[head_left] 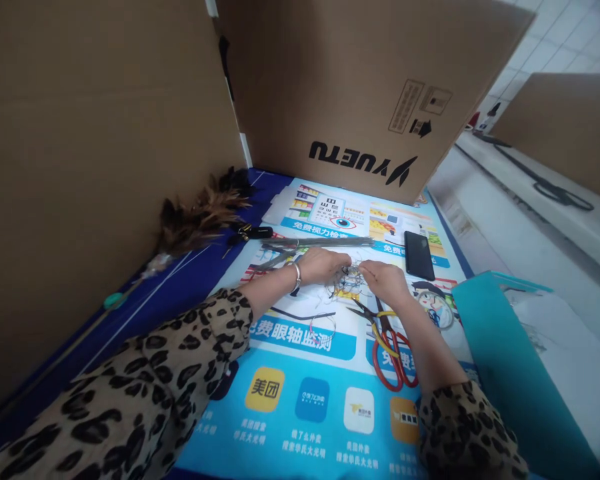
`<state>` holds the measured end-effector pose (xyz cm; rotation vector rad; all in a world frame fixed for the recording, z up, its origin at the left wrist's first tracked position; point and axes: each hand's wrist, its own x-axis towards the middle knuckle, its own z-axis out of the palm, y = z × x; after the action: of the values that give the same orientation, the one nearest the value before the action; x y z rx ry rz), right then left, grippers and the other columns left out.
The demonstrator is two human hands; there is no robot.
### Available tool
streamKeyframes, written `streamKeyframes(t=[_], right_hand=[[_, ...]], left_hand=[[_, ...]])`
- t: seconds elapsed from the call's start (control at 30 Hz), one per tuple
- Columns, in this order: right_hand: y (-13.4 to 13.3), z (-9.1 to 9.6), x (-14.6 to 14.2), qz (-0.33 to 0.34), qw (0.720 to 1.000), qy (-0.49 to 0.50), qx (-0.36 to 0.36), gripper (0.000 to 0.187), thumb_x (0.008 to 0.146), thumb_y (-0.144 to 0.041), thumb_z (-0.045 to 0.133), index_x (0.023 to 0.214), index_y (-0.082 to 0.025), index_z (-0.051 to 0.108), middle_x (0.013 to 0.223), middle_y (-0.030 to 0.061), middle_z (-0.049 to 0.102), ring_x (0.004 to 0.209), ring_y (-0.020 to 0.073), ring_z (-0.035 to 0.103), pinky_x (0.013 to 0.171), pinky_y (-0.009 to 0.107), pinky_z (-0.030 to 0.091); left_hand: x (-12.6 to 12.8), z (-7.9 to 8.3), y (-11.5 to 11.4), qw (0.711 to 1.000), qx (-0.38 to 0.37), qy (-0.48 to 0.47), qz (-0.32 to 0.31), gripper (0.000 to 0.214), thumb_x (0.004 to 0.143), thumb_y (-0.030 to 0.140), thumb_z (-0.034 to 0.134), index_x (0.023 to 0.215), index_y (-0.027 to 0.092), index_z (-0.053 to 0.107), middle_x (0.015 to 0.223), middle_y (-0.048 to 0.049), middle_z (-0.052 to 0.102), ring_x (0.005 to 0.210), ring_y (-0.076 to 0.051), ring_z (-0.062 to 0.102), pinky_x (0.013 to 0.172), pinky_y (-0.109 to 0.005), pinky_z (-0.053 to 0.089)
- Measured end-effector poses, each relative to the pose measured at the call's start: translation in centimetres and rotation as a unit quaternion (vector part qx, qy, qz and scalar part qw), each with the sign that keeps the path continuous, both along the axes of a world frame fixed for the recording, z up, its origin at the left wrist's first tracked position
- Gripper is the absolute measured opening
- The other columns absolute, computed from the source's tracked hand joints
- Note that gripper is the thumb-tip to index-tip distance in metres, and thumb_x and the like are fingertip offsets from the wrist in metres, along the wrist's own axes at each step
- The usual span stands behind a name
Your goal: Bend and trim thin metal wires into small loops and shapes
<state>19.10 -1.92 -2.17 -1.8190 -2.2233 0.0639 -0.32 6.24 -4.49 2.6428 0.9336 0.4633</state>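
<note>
My left hand (pixel 325 265), with a bracelet on its wrist, is closed in a pinch at the upper edge of a tangle of thin wires (pixel 347 285). Facing it, my right hand (pixel 384 280) pinches the same tangle from the right, its fingertips close to the left ones. Exactly which strands lie between the fingers is too fine to make out. Below my right hand lie red-handled scissors (pixel 394 373) and yellow-handled pliers (pixel 379 331), overlapping. A bundle of thin grey rods (pixel 330 242) stretches across just beyond my hands.
A black phone (pixel 419 256) lies at the right, near an open teal box (pixel 517 380). Brown feathers (pixel 200 213) on a stick run along the left. Tall cardboard panels (pixel 360 80) wall off the back and left. A printed poster (pixel 260 433) covers the table.
</note>
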Motion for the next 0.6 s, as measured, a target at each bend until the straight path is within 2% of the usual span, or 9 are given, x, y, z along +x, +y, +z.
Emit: streamKeyframes(t=[0.13,0.27,0.37,0.47,0.6], right_hand=[[-0.1,0.1,-0.4,-0.013,0.995,-0.103,-0.01,0.034,0.091,-0.039,0.028,0.109,-0.029,0.055,0.105,0.0014,0.063,0.094,0.0173,0.056,0.075,0.026,0.036],[-0.1,0.2,-0.8,-0.03,0.99,-0.139,-0.024,0.035,0.092,-0.038,0.025,0.111,-0.029,0.052,0.106,0.0012,0.062,0.093,0.0165,0.057,0.074,0.025,0.038],[-0.1,-0.2,-1.0,-0.033,0.989,-0.14,-0.023,0.034,0.092,-0.036,0.027,0.107,-0.026,0.055,0.102,0.0037,0.063,0.09,0.0179,0.058,0.071,0.026,0.039],[0.0,-0.6,-1.0,-0.037,0.99,-0.135,-0.022,0.034,0.092,-0.035,0.027,0.105,-0.024,0.056,0.1,0.006,0.063,0.091,0.0188,0.057,0.071,0.027,0.039],[0.0,-0.9,-0.9,-0.045,0.991,-0.127,-0.02,0.033,0.092,-0.036,0.026,0.108,-0.026,0.054,0.101,0.0055,0.062,0.091,0.0189,0.057,0.071,0.028,0.039]], left_hand=[[-0.2,0.3,-0.1,0.997,0.031,0.073,-0.005,0.029,0.08,0.037,0.046,0.107,0.032,0.055,0.092,-0.0005,0.067,0.08,-0.019,0.058,0.061,-0.024,0.032],[-0.2,0.6,-0.2,0.998,0.024,0.052,-0.015,0.03,0.085,0.034,0.038,0.111,0.031,0.053,0.1,-0.0003,0.065,0.083,-0.018,0.059,0.064,-0.024,0.034],[-0.3,0.6,-0.2,1.0,-0.008,0.022,-0.003,0.03,0.086,0.034,0.036,0.109,0.027,0.055,0.096,-0.0023,0.066,0.08,-0.018,0.058,0.065,-0.024,0.035],[-0.6,0.8,-0.1,0.999,-0.03,0.017,-0.005,0.029,0.086,0.036,0.036,0.098,0.024,0.06,0.088,-0.0018,0.066,0.076,-0.016,0.057,0.063,-0.023,0.035],[-1.3,1.1,0.3,0.998,-0.062,0.014,-0.014,0.029,0.083,0.039,0.041,0.088,0.021,0.063,0.074,0.0005,0.064,0.066,-0.013,0.055,0.059,-0.021,0.035]])
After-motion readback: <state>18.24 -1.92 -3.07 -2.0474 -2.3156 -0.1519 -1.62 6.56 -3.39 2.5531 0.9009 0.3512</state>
